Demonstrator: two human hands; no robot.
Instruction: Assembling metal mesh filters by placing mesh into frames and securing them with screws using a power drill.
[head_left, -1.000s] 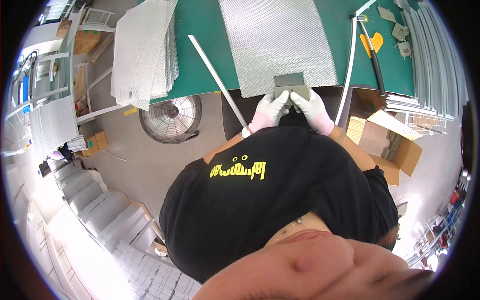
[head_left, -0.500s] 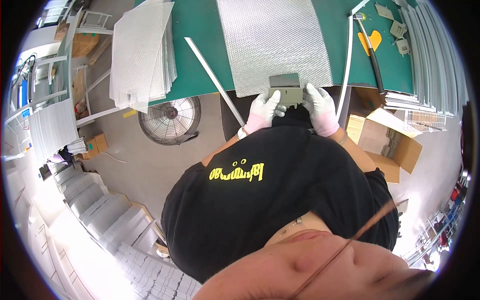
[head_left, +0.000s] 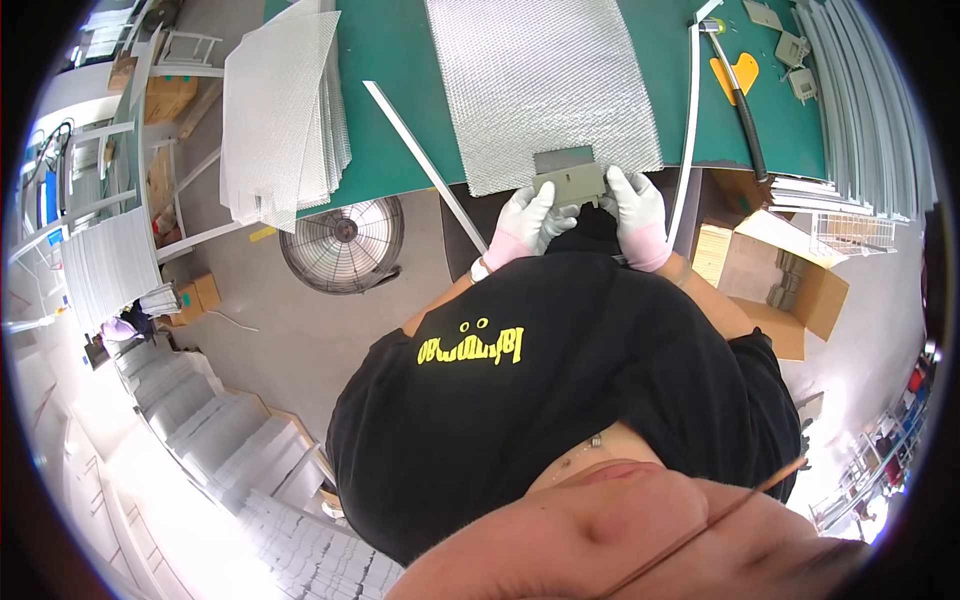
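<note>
Both my hands wear white gloves with pink cuffs. My left hand (head_left: 525, 225) and my right hand (head_left: 635, 210) grip the two ends of a small grey-beige plastic part (head_left: 570, 183) at the near edge of the green table (head_left: 400, 60). The part sits against the near edge of a silvery metal mesh sheet (head_left: 540, 80) lying on the table, over a dark grey patch (head_left: 563, 160) on that sheet. My black shirt hides my forearms.
A white bar (head_left: 425, 165) lies slantwise left of my hands. A stack of mesh sheets (head_left: 285, 100) overhangs the table's left end. A floor fan (head_left: 342, 243) stands below. At right are a hammer (head_left: 740, 95), a white strip (head_left: 688, 130), several plastic parts (head_left: 790, 45) and open cardboard boxes (head_left: 770, 280).
My hands have shifted the grey part slightly forward against the mesh sheet's edge; my left hand's fingers now wrap its left end more closely.
</note>
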